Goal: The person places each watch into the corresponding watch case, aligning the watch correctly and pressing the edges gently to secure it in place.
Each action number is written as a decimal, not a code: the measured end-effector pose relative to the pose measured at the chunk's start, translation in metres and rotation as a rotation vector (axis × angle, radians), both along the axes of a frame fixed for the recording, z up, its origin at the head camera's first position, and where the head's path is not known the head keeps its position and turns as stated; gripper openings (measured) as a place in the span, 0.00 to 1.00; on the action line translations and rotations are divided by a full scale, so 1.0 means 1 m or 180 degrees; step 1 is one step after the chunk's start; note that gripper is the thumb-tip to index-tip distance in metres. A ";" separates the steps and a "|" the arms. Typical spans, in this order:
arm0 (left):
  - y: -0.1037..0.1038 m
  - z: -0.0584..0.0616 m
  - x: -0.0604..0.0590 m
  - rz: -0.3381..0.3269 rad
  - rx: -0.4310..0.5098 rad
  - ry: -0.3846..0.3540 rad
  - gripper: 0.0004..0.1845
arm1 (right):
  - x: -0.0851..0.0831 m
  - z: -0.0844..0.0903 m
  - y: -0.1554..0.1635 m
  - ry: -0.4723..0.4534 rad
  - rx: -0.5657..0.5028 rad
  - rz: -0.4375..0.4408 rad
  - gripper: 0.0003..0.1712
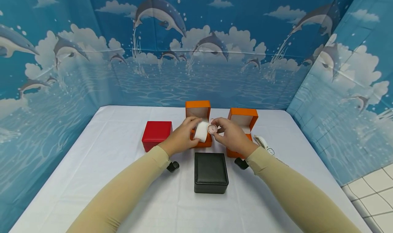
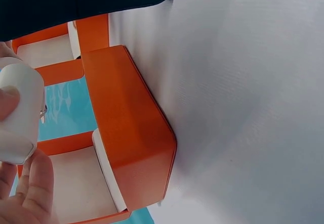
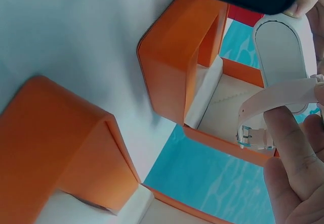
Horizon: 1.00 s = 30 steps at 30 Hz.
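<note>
Above the open orange box (image 1: pixel 198 118), the left hand (image 1: pixel 181 137) grips a white cushion (image 1: pixel 201 131). The right hand (image 1: pixel 231 134) pinches the watch (image 1: pixel 212 128) (strap unbuckled) against it.

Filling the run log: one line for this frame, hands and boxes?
left hand: holds white cushion | right hand: pinches watch at cushion | open orange box behind | black box: closed, near

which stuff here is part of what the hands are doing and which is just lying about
In use:
- left hand holding white cushion
- right hand pinching watch
- open orange box behind them

Lying about:
- red box
- black box
- second orange box
- second watch
</note>
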<state>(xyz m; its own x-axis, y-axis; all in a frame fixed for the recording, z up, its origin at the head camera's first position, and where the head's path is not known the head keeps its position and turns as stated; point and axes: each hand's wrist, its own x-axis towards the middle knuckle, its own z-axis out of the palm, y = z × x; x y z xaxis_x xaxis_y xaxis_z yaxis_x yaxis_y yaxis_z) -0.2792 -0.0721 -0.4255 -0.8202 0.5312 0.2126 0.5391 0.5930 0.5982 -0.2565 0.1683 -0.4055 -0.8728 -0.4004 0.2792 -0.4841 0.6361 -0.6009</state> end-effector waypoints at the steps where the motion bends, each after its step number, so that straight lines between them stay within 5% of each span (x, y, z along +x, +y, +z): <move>1: 0.000 0.000 0.000 -0.0006 0.0009 0.0007 0.43 | 0.000 0.000 0.000 -0.0003 -0.0004 0.0008 0.21; 17: 0.003 0.001 0.002 -0.0010 0.0045 0.0006 0.43 | 0.004 0.000 -0.004 0.0134 -0.0061 0.0156 0.22; 24: 0.003 0.001 0.003 0.0049 0.0138 -0.0040 0.42 | 0.005 0.002 -0.005 -0.0047 0.0046 0.0037 0.36; 30: 0.003 0.002 0.003 0.0044 0.0256 0.0054 0.41 | 0.007 0.004 -0.006 -0.0154 0.0130 -0.0014 0.37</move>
<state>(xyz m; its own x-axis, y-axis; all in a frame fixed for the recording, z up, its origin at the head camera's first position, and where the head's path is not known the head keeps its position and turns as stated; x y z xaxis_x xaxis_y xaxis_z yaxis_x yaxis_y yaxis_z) -0.2757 -0.0694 -0.4237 -0.8232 0.5006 0.2679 0.5417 0.5508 0.6350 -0.2491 0.1620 -0.4020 -0.8867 -0.4066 0.2201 -0.4521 0.6626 -0.5972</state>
